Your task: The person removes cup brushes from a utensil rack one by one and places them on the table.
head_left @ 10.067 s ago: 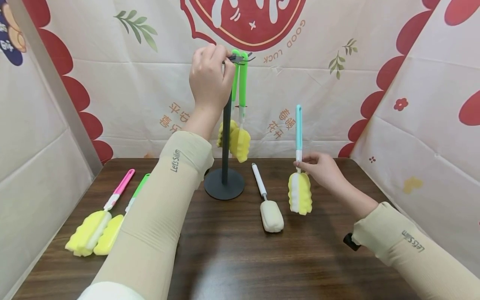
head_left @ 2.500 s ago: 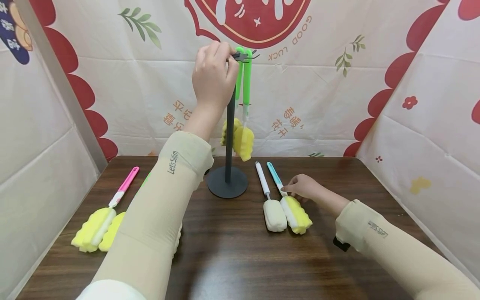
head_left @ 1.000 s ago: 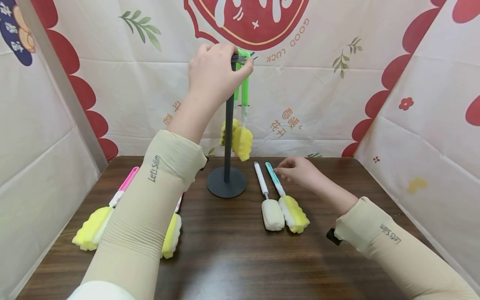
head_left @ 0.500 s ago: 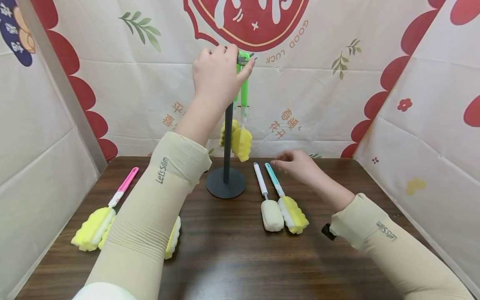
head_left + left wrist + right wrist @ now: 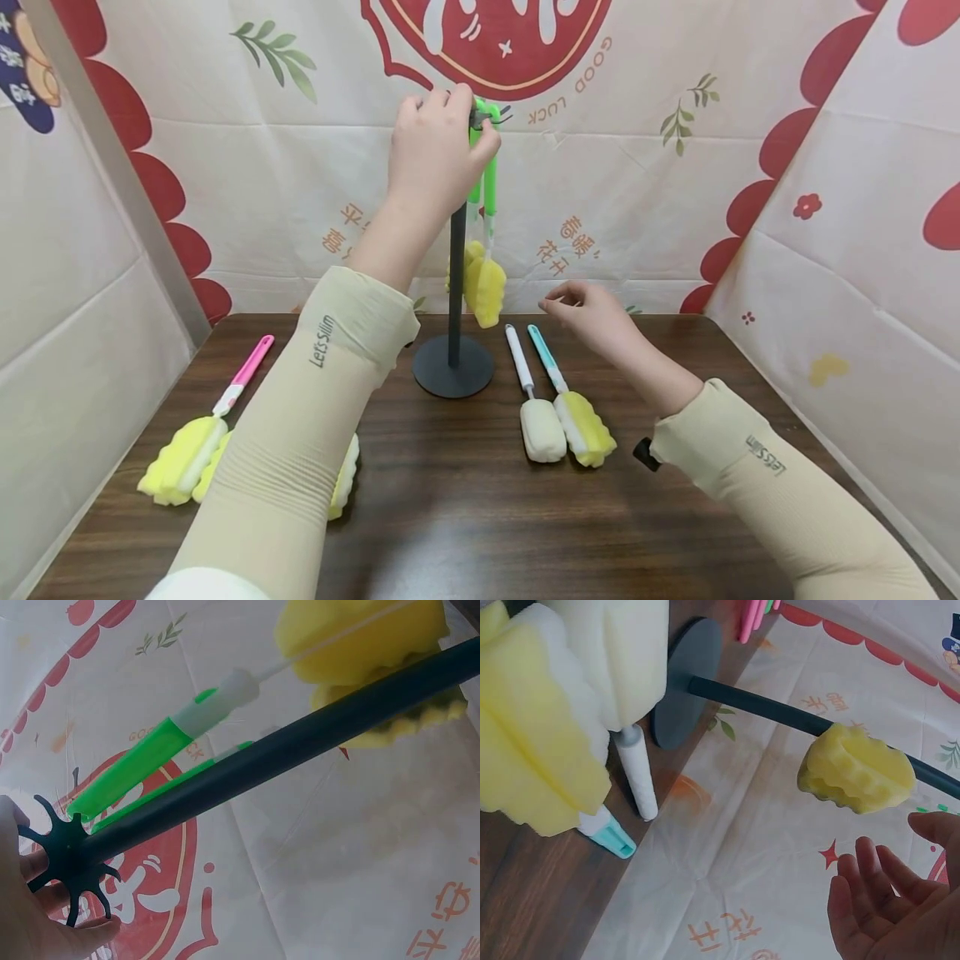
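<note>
My left hand [image 5: 433, 158] grips the hooked top of a black stand [image 5: 455, 275], its fingers around the hooks [image 5: 69, 859] in the left wrist view. From those hooks hang two sponge brushes with green handles [image 5: 490, 179] and yellow heads [image 5: 489, 293]. My right hand [image 5: 597, 323] is in the air right of the stand, fingers loosely bent and holding nothing. Below it, side by side on the table, lie a turquoise-handled brush [image 5: 546, 357] with a yellow-and-white sponge and a white-handled brush [image 5: 543, 429] with a cream sponge.
The stand's round base [image 5: 453, 383] rests on the dark wooden table [image 5: 480, 517]. Left of it lies a pink-handled sponge brush [image 5: 183, 458], with more yellow sponge heads [image 5: 345, 479] partly hidden by my left sleeve. A printed cloth [image 5: 637, 167] hangs behind.
My right hand earlier held the turquoise-handled brush upright, then laid it beside the white one, let go and rose. My left thumb has shifted round the hooks; the hanging brushes have swung slightly.
</note>
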Tool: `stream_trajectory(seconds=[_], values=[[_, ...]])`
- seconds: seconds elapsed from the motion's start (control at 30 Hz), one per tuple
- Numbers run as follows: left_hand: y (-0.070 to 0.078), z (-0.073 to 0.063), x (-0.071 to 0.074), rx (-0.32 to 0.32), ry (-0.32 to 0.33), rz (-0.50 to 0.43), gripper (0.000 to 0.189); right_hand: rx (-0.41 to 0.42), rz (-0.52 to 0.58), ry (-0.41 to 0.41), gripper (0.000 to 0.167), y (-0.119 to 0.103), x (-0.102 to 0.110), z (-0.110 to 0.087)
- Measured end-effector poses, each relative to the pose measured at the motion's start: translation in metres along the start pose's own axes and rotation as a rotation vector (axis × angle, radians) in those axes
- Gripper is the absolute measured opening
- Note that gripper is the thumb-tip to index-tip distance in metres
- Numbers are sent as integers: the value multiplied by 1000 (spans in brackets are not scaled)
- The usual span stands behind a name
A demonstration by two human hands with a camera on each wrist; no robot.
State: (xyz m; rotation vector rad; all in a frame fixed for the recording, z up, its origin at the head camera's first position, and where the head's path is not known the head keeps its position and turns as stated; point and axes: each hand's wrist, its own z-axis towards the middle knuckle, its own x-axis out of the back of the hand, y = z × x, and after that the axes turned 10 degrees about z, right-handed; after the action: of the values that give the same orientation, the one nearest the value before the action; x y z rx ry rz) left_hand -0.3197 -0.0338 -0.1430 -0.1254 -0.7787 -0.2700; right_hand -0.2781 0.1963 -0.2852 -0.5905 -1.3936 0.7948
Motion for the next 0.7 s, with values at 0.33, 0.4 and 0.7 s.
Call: stream_trajectory(seconds=[0.33, 0.4, 0.7], values=[[-6, 1, -1, 21, 8, -205, 32, 46, 30, 46, 34, -10, 4, 3], [-8, 1, -1, 21, 14, -240, 31, 55, 42, 55, 34, -13, 5, 3], [-13, 3, -3, -20, 42, -328, 26, 65, 105, 85, 38, -30, 12, 5]])
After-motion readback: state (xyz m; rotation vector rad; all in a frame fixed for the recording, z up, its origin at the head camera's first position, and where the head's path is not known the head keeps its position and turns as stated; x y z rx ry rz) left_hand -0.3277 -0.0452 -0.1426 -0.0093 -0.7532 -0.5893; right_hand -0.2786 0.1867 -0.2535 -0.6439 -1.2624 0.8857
